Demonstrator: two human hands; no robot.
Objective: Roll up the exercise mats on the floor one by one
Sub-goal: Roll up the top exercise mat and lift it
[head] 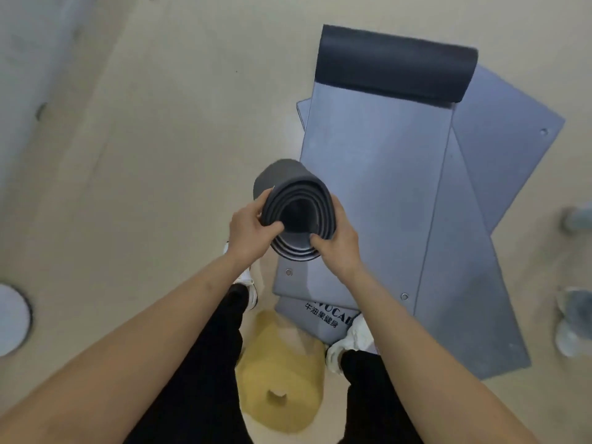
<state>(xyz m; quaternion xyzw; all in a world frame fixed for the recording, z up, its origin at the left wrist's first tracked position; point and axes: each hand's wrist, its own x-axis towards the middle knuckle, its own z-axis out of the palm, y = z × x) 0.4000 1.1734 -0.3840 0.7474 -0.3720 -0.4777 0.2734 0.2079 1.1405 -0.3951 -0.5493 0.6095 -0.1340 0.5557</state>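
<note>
A rolled dark grey mat (288,177) stands on end in front of me, its spiral end facing up. My left hand (250,232) grips its left rim and my right hand (336,248) grips its right rim. To the right, several grey mats (378,174) lie flat and overlapping on the floor. The top one has its far end partly rolled into a dark roll (394,65). One lower mat shows printed lettering (323,315) by my feet.
A yellow foam block (282,373) lies on the beige floor between my legs. A round white disc (12,318) sits at the left edge. Blurred grey objects (573,318) stand at the right edge. A wall runs along the upper left.
</note>
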